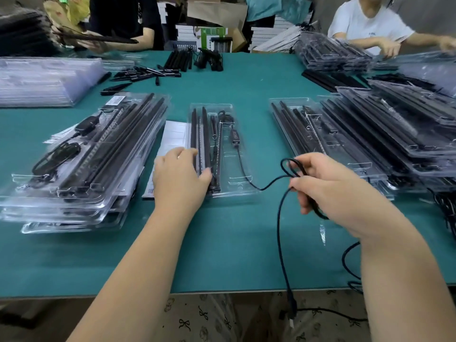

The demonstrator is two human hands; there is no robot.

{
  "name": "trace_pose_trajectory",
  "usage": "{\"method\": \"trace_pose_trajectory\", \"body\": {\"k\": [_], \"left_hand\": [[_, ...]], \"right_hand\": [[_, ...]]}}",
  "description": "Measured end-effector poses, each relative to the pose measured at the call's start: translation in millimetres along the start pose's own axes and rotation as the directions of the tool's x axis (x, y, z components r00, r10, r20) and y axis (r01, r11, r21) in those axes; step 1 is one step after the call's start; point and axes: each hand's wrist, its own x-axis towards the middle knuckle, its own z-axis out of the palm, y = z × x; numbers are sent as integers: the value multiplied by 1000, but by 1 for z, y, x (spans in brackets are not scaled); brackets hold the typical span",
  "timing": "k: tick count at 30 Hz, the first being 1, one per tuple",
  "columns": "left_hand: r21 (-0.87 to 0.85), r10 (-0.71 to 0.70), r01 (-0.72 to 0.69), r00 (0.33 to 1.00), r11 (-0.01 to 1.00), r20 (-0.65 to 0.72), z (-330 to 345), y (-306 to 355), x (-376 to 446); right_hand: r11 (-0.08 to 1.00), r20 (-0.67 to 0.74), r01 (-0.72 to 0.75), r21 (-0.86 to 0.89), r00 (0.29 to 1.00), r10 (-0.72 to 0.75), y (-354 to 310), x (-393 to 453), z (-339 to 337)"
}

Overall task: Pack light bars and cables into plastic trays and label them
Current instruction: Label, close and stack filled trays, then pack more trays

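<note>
Clear glossy plastic tray (244, 183) sat on a matt teal cloth table (222, 243); matt black cable (280, 223), white paper labels (172, 137) at 9 o'clock.

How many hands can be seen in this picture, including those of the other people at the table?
5, perhaps more hidden. The wearer's left hand rests on the middle tray; the right hand holds the black cable. One hand shows far left, two far right.

Bright even overhead light, glare on plastic, wide-angle bowing, blurred edges
</note>
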Motion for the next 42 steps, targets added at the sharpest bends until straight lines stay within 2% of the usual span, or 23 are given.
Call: {"method": "trace_pose_trajectory", "body": {"k": [1,2,4,6,8,10,12,14,15,17,19,20,23,25,27,29,32,36,39,42], "left_hand": [[-106,62,-65,998,992,-29,-2,4,-3],[-293,104,-109,994,950,-32,-5,9,-6],[-634,192,-118,980,765,50,-8,18,-13],[-760,325,-91,931,644,164,-9,22,-18],[-783,431,-83,867,617,249,-5,22,-18],[-750,437,-99,859,654,267,-1,22,-18],[-675,382,-120,889,728,253,1,22,-19],[-607,374,-161,896,778,241,2,23,-20],[-592,370,-157,893,790,257,3,24,-20],[-590,358,-124,884,798,299,3,25,-21],[-606,350,-92,879,790,324,3,26,-22],[-619,361,-82,869,781,340,1,27,-23],[-686,436,-51,805,726,401,-2,29,-26],[-736,445,2,796,677,411,-5,30,-24],[-788,400,133,804,601,440,-9,30,-21],[-820,361,279,794,501,490,-10,30,-19],[-814,288,400,793,421,538,-10,31,-17],[-808,121,534,810,251,573,-10,33,-11],[-817,57,563,818,124,572,-8,32,-7],[-831,35,552,831,66,555,-6,30,-5]], "right_hand": [[998,11,46,-44,999,-45,-9,1,0],[991,35,95,-94,995,-93,-18,3,0],[947,102,217,-237,975,-198,-34,7,3],[871,156,306,-384,951,-266,-43,17,10],[871,155,290,-396,956,-248,-43,29,20],[944,114,183,-276,981,-158,-35,39,28],[997,72,40,-63,997,-35,-22,44,34],[976,88,-66,206,995,48,-10,45,37],[931,105,-91,353,993,57,-5,45,37],[773,124,-87,628,992,11,4,44,33],[624,137,-66,779,988,-65,10,42,28],[592,143,-61,804,985,-93,12,41,28],[600,143,-48,799,983,-113,10,42,38],[642,151,-62,764,985,-85,10,45,44],[768,273,-132,627,960,-58,12,43,43],[873,448,-180,453,893,-48,16,37,39],[925,524,-150,349,850,-60,19,30,35],[960,520,-91,266,852,-64,16,27,38],[974,429,12,225,897,-110,15,26,46],[967,311,49,250,942,-128,15,29,50]]}}
